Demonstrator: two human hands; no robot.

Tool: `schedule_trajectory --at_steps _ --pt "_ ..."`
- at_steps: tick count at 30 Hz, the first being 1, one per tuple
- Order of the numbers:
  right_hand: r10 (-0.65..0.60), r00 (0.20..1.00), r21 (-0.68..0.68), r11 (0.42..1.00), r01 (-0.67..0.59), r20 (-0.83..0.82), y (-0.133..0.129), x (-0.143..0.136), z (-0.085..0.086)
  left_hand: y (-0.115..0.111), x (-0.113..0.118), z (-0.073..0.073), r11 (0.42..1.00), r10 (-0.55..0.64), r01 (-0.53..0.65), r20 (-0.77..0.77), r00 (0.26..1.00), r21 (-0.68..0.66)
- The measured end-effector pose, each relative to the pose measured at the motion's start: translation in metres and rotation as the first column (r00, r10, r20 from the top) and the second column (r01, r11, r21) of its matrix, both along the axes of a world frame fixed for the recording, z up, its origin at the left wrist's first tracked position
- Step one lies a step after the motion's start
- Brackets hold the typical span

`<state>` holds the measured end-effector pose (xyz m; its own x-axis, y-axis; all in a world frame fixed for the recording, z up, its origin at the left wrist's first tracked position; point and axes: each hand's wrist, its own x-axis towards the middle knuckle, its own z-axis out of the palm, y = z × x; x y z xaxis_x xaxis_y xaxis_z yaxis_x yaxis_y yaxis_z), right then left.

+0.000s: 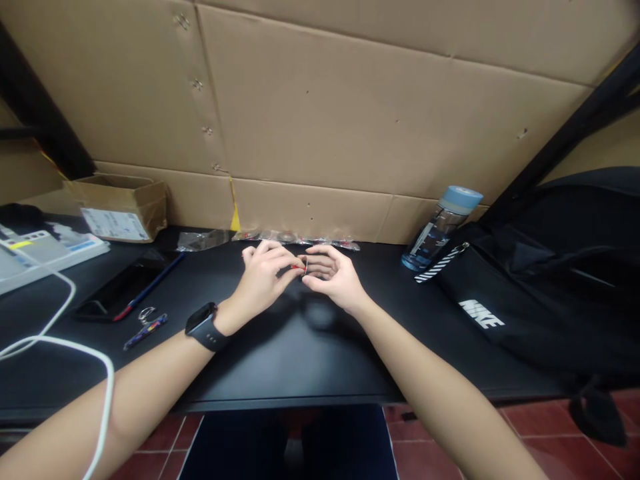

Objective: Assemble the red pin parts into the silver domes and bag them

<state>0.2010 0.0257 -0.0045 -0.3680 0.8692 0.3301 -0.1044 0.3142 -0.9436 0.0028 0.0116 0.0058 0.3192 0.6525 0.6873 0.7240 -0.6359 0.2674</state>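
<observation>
My left hand (270,267) is raised over the black table, with thumb and fingertips pinched on a small red thing (299,267). A thin, curved strand shows beside the red thing; its exact kind is too small to make out. Facing it from the right, my right hand (336,277) has its fingers curved and its thumb apart from them. The fingertips of that hand are close to the red thing and the strand; whether they touch is unclear. Behind both hands, several clear plastic packets (325,243) with small red pieces lie along the cardboard wall.
On the left are a cardboard box (120,210), a white power strip (55,257), a phone (125,283), a keychain (146,330) and a white cable (107,380). At the right, a water bottle (440,230) leans by a black bag (530,313). Cardboard (350,120) walls the back.
</observation>
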Motion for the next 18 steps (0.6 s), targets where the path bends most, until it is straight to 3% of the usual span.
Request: schedule_trajectory --at_steps 8,18 --pt "-0.006 0.992 -0.120 0.993 -0.010 -0.129 0.0002 -0.0031 -0.0030 0.0007 0.0004 -0.0001 1.000 -0.021 0.021 -0.015 1.000 -0.011" --pt "0.029 0.992 -0.197 0.979 -0.052 -0.119 0.0028 -0.0054 -0.0096 0.0068 -0.0073 -0.0011 0.998 0.009 -0.006 0.052 0.999 -0.057"
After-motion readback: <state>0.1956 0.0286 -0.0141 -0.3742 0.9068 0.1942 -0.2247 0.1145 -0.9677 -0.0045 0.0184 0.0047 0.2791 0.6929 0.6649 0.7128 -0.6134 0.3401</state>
